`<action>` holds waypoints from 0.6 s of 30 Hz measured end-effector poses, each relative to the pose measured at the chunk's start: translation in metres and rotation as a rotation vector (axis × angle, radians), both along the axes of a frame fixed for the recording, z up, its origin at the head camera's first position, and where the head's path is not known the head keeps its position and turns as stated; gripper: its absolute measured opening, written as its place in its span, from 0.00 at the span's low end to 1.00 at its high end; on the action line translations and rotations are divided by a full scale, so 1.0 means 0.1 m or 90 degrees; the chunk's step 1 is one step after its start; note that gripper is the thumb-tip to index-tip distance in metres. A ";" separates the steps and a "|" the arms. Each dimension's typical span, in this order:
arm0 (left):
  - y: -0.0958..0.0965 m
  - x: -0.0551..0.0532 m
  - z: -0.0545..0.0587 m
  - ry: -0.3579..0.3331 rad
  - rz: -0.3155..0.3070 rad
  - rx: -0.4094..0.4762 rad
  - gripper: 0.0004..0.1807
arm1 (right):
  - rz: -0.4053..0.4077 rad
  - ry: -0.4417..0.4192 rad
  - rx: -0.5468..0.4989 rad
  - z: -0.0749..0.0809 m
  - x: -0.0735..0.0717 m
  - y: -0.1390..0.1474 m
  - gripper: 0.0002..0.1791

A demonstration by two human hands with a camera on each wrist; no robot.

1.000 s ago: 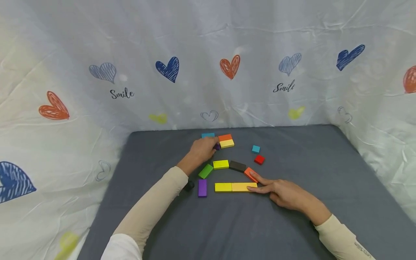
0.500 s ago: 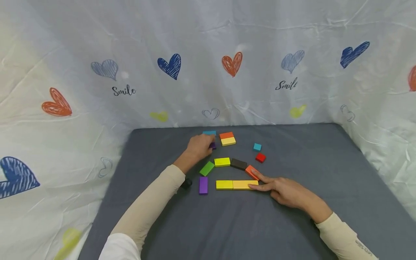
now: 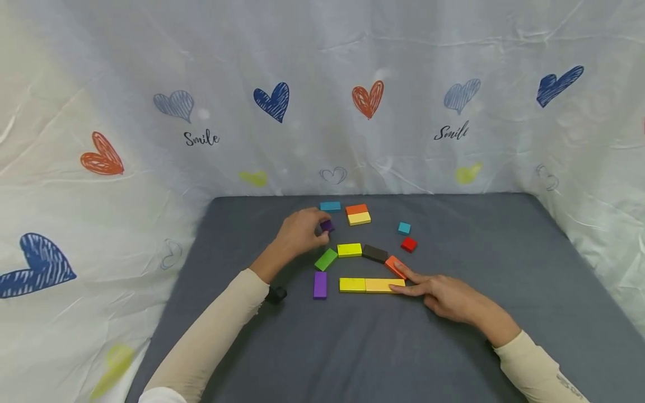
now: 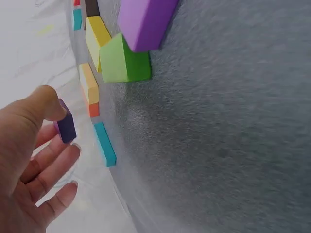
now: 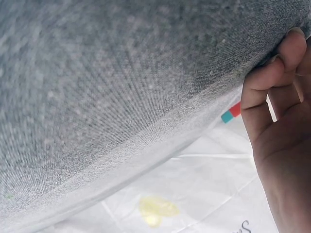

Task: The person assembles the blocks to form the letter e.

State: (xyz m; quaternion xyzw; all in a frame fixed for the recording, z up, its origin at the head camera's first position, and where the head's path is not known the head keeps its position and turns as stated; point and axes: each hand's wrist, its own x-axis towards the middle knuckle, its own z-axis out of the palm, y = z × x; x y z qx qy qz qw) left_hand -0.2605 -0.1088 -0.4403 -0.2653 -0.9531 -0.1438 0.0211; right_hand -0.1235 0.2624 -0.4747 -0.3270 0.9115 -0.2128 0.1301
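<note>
My left hand pinches a small dark purple block between thumb and fingers, to the left of a stacked-looking orange block and pale yellow block. In front of it an arc is laid out: a purple block, a green block, a yellow block, a black block and an orange-red block. My right hand rests two extended fingertips on the orange-red block and on a light orange block, which adjoins another yellow block.
A blue block lies near the back edge of the grey table. A small blue block and a red block lie right of the arc. A white printed curtain surrounds the table.
My left hand has drawn back left with the dark purple block, away from the orange and pale yellow pair. The right hand keeps its place on the blocks. The head view has shifted slightly.
</note>
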 end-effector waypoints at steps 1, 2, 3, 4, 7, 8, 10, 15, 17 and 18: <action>-0.01 0.03 0.00 0.006 -0.008 0.006 0.23 | 0.000 -0.003 -0.003 0.00 0.00 0.00 0.48; -0.03 0.06 0.00 0.012 -0.017 0.011 0.22 | -0.001 -0.006 -0.005 0.00 0.00 0.00 0.48; -0.04 0.09 0.00 0.019 -0.026 0.014 0.22 | -0.001 -0.011 -0.007 0.00 0.00 0.00 0.49; -0.05 0.12 0.00 0.024 -0.034 0.017 0.21 | -0.004 -0.019 -0.006 0.00 0.00 0.00 0.49; -0.07 0.21 -0.01 0.036 -0.055 0.023 0.20 | -0.004 -0.028 -0.006 0.01 0.00 -0.01 0.49; -0.08 0.24 -0.01 0.039 -0.062 0.025 0.19 | -0.005 -0.029 -0.005 0.01 0.00 -0.01 0.49; -0.08 0.29 -0.01 0.040 -0.077 0.032 0.19 | -0.005 -0.029 -0.001 0.01 0.00 -0.02 0.49; -0.08 0.43 0.00 0.023 -0.119 0.058 0.18 | -0.010 -0.034 -0.002 0.02 0.01 -0.02 0.48; -0.07 0.48 -0.02 0.017 -0.125 0.060 0.18 | -0.007 -0.029 -0.006 0.02 0.01 -0.02 0.48; -0.07 0.50 -0.04 0.014 -0.126 0.060 0.18 | -0.008 -0.029 -0.006 0.02 0.01 -0.02 0.48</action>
